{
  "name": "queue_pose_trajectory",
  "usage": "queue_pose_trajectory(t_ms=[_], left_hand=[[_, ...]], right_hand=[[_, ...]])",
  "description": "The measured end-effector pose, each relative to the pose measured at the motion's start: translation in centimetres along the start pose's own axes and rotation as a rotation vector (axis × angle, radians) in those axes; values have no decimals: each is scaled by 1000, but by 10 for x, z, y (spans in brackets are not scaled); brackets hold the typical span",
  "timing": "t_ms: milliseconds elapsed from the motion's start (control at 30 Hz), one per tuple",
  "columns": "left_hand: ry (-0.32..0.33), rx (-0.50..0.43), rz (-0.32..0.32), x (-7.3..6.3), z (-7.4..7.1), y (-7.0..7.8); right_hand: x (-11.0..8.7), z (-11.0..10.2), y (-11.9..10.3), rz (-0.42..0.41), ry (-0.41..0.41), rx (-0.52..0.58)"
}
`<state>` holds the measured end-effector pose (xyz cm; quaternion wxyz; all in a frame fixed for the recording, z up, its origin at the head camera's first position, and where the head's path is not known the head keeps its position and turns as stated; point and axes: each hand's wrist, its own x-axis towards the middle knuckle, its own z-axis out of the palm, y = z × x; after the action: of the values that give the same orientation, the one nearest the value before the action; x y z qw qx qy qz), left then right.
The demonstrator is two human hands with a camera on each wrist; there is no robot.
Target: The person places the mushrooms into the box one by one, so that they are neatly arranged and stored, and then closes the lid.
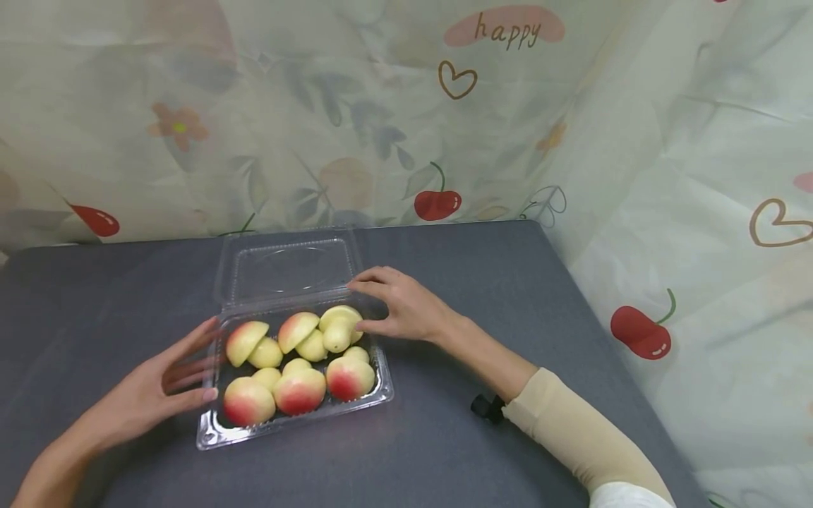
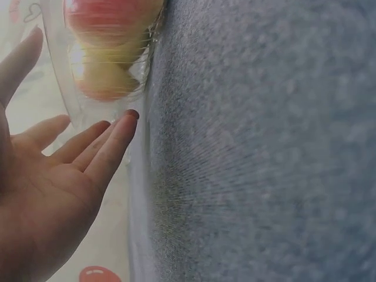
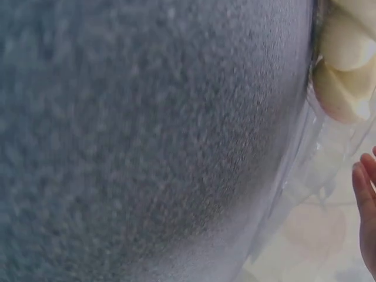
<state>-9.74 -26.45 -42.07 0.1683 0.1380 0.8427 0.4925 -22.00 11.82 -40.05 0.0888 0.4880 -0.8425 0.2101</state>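
A clear plastic clamshell box (image 1: 293, 423) lies on the dark table with its lid (image 1: 288, 268) folded back behind it. Several mushroom-shaped pieces (image 1: 300, 390), with red-and-yellow caps and pale yellow stems, fill it in two rows. My left hand (image 1: 152, 388) is at the box's left side, fingers extended and thumb apart; whether it touches the wall is unclear. In the left wrist view, the left hand (image 2: 64, 182) shows a bare palm. My right hand (image 1: 409, 307) hovers at the back right corner, thumb near the pale piece (image 1: 339, 331), gripping nothing. The right wrist view catches only some fingers (image 3: 364, 188).
The table (image 1: 457, 437) has a dark grey cloth surface. A pale curtain (image 1: 381, 127) printed with cherries and flowers hangs behind it and along the right. A small black object (image 1: 488, 408) is at the right wrist, by the beige sleeve (image 1: 571, 423).
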Motion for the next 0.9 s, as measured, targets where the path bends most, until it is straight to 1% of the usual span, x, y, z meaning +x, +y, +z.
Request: queue_pose_trajectory(t_ms=[133,267,400,533,600,667,733,833,900], left_hand=[[4,-1,-7,3,-3,0],[2,-26,10,5,-4,-1],[1,-70,28,8,-5,-3],[-3,-122,55,11,-9,-5],[-5,-136,58,13,-11,-6],[-6,-140,42,15,-13,-7],[-7,-128,-2,18,-15,-7],[-4,-107,-57,23,-19,-6],[0,-94,-82,25,-21,-6]], right_hand=[[1,-1,6,60,10,34],[2,0,14,145,22,96],[2,4,24,257,32,199],[4,9,32,395,7,298],[5,10,34,466,-5,348],[6,12,37,528,-8,400],[7,14,39,580,0,454],[9,17,43,628,7,503],[11,17,44,651,7,532]])
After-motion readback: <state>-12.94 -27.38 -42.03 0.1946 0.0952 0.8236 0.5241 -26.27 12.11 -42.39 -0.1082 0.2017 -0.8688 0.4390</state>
